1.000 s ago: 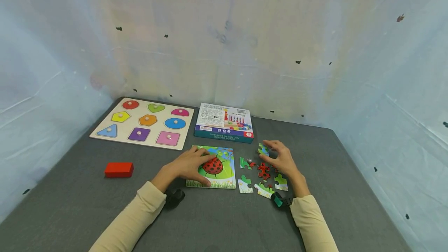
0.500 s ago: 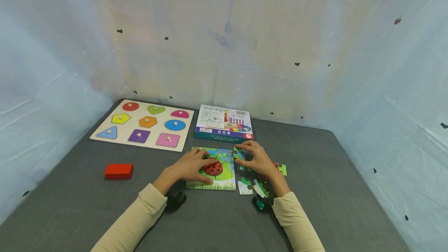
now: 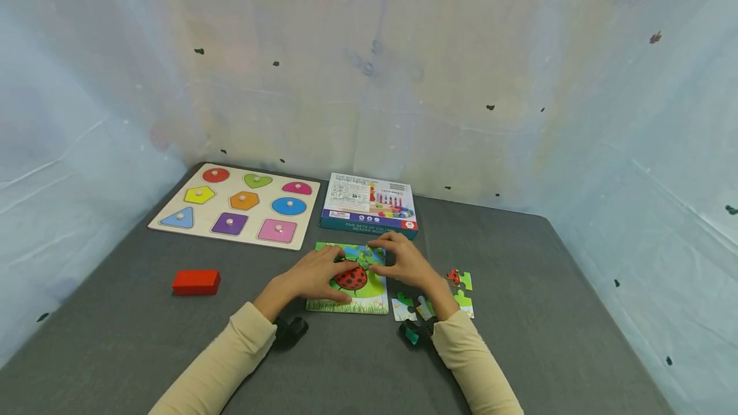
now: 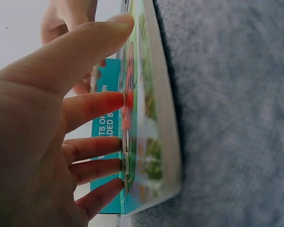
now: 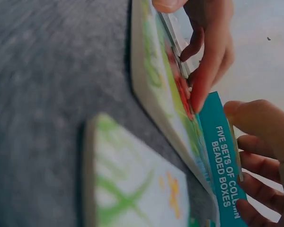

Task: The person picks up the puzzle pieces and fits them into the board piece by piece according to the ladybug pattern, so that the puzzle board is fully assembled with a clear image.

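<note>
A ladybug jigsaw board (image 3: 369, 303) lies flat in the middle of the table. My left hand (image 3: 314, 275) rests on its left part, with fingertips and thumb spread and touching the picture. Above the board's upper right corner, my right hand (image 3: 408, 268) pinches a green and blue puzzle piece (image 3: 364, 253) between thumb and fingers. That piece appears edge-on in the right wrist view, a little off the board. Several loose puzzle pieces (image 3: 464, 305) lie right of the board, partly hidden under my right wrist; a red and green ladybug piece (image 3: 459, 278) is among them.
A wooden shape board (image 3: 254, 218) with knobbed pieces lies at the back left. Behind the jigsaw stands a flat box (image 3: 369, 203) labelled as beaded boxes. A red block (image 3: 196, 282) sits at the left. Pale sheeting (image 3: 369, 82) hangs behind the grey table (image 3: 519, 364).
My right hand has carried the puzzle piece leftward from the loose pieces to over the board's upper right. My left hand has stayed on the board.
</note>
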`<state>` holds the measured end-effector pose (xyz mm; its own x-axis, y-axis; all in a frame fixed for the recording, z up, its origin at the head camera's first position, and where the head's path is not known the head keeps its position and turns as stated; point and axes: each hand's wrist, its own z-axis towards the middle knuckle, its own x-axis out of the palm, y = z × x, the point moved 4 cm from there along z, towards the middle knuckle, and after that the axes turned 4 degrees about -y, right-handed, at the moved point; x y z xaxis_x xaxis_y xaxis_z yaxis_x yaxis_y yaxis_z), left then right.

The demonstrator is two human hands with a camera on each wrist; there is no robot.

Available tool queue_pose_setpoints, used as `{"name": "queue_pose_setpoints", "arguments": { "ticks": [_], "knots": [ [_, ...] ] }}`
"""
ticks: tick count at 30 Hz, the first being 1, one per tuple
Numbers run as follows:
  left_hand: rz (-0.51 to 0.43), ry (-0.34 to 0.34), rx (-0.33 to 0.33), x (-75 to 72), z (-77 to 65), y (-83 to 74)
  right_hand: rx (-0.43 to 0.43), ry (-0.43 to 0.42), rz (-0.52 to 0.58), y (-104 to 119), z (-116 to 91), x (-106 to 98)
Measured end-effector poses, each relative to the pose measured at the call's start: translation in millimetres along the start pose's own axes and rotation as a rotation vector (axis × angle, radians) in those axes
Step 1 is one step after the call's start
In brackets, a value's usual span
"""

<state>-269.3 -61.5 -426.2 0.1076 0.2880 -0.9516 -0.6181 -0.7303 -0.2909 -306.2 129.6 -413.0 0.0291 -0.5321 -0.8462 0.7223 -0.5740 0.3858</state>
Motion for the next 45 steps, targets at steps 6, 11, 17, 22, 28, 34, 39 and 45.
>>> {"name": "queue_pose_setpoints", "arguments": {
  "ticks": [6,11,17,22,28,34,39,45],
  "knots": [
    [0.014,0.01,-0.003,-0.8,-0.1,-1.5,0.048,0.042,-0.016,-1.2,1.7,7.8],
    [0.012,0.007,0.012,-1.9,-1.2,-2.8,0.054,0.064,-0.021,-1.7,3.0,12.6],
    [0.016,-0.003,0.025,0.2,-1.6,-2.2,0.038,0.067,-0.042,-1.5,3.0,17.3],
    [0.023,-0.004,0.026,1.3,-1.0,-1.5,0.018,0.055,-0.049,-0.8,3.4,18.6],
    [0.026,0.002,0.017,2.3,-0.6,-1.3,0.027,0.042,-0.044,-1.3,3.2,19.0],
    [0.063,0.023,-0.002,5.0,0.1,-0.8,0.013,0.032,-0.041,-1.5,3.0,21.0],
    [0.075,0.022,-0.006,6.1,0.4,-0.4,0.006,0.03,-0.058,-2.1,2.7,22.7],
    [0.044,0.014,-0.008,5.1,0.6,-1.3,-0.006,0.077,-0.052,0.9,2.2,18.7]
  ]
}}
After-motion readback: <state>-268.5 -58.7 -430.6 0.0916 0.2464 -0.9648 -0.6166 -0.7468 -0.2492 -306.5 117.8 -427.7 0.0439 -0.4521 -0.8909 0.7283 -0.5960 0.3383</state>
